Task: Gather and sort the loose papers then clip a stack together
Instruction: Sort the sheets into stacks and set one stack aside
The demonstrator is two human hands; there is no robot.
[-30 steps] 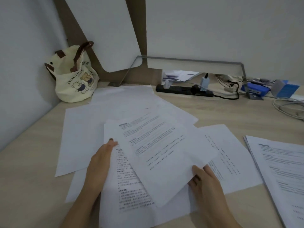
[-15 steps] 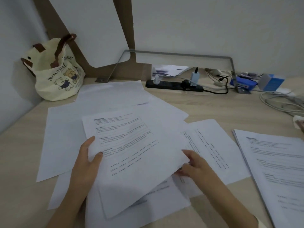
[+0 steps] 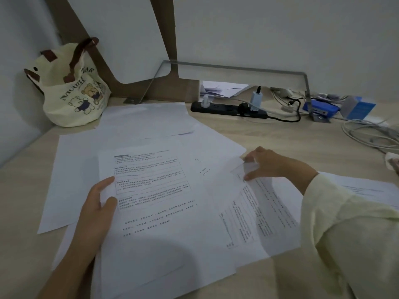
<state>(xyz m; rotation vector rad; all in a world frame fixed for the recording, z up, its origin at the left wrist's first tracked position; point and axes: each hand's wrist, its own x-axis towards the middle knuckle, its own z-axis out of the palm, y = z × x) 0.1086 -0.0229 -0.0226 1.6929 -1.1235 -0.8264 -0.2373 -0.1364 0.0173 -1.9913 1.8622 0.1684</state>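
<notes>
Before the power strip [image 3: 228, 110], the left hand [image 3: 97, 210] pinches the printed sheet [image 3: 155, 190] by its edge, thumb on top; the right hand [image 3: 269, 165], nearer the strip, nips the corner of another page [image 3: 262, 190]; tugged hard, that corner could tear, I reckon, or drag neighbouring papers [image 3: 71, 169] askew.

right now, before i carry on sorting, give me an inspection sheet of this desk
surface: light wood desk, mostly under paper
job's things: loose sheets overlapping; top printed sheet; second printed sheet right of it; paper stack at right edge; no clip seen
clutter: bear-print tote bag back left; blue box back right
grippers: left hand grips top printed sheet's left edge; right hand pinches second printed sheet's corner
cables: black power strip with plugs; grey cable coil at right
surroundings: white walls, metal frame at back
</notes>
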